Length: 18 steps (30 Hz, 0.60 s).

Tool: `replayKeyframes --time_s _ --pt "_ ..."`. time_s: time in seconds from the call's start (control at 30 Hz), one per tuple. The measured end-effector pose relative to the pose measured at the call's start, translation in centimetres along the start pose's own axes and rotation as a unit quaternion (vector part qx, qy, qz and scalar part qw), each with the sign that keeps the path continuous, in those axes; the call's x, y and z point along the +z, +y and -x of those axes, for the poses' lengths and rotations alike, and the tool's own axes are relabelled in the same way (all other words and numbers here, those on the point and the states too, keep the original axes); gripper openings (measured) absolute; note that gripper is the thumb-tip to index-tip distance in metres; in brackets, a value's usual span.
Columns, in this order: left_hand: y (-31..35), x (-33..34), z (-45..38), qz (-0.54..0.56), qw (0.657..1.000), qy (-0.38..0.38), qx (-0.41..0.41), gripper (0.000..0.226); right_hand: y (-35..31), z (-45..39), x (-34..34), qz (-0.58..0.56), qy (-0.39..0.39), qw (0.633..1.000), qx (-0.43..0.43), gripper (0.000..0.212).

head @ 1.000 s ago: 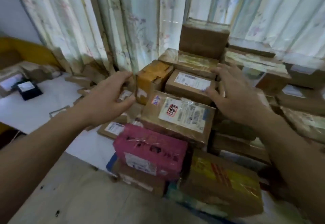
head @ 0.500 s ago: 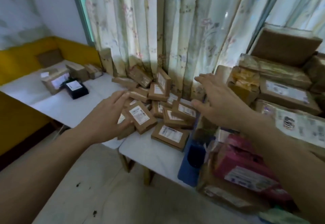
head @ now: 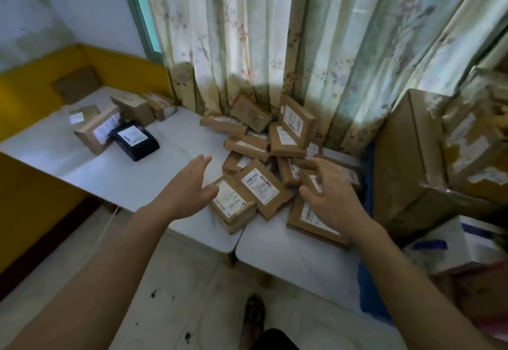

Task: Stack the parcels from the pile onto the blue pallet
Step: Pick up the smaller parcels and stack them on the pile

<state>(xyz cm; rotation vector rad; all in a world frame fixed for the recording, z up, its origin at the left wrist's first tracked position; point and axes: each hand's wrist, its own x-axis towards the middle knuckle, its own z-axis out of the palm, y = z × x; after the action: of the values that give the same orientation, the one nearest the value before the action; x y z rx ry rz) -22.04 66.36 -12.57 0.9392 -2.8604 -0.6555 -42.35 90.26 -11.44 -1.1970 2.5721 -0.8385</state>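
A pile of several small brown parcels with white labels lies on the white table against the curtain. My left hand hovers open just left of the nearest parcel, fingers straight, holding nothing. My right hand hangs over the right side of the pile with fingers loosely curled and nothing in them. Under it lies a flat parcel. At the right, large brown boxes are stacked on the blue pallet, of which only an edge shows.
At the table's far left stand a black parcel and a few brown boxes. A second white table adjoins at the front right. A yellow wall band runs on the left. My shoe is on the tiled floor.
My view has swung left from the stacked boxes on the pallet to the pile of small parcels. Both hands have come down closer to the pile, still holding nothing.
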Motion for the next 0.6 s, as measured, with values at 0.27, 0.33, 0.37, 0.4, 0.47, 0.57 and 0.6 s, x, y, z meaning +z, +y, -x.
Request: replayKeyframes --time_s 0.27,0.33,0.37,0.4,0.47,0.57,0.6 --pt "-8.0 5.8 -10.1 0.062 0.988 -0.09 -0.107 0.073 2.4 -8.5 14.2 -0.118 -0.121 0.975 0.144 0.056" --pt "-9.4 7.5 -11.6 0.067 0.982 -0.126 -0.122 0.074 2.6 -9.2 17.6 -0.134 -0.175 0.958 0.182 0.062" --pt "-9.8 8.3 -12.2 0.072 0.979 -0.141 -0.13 0.074 2.8 -9.4 19.0 -0.145 -0.191 0.95 0.201 0.063" --pt "-10.2 9.2 -12.7 0.075 0.975 -0.155 -0.138 0.073 2.9 -9.5 20.4 -0.165 -0.195 0.941 0.221 0.063" --pt "-10.7 10.6 -13.2 0.087 0.968 -0.181 -0.153 0.064 3.1 -9.5 22.5 -0.229 -0.184 0.919 0.263 0.059" --pt "-11.9 12.1 -13.1 0.129 0.958 -0.191 -0.173 0.05 2.4 -9.0 24.5 -0.317 -0.165 0.887 0.293 0.063" --pt "-12.3 12.1 -13.1 0.145 0.957 -0.183 -0.175 0.05 2.0 -8.6 25.0 -0.341 -0.144 0.879 0.301 0.066"
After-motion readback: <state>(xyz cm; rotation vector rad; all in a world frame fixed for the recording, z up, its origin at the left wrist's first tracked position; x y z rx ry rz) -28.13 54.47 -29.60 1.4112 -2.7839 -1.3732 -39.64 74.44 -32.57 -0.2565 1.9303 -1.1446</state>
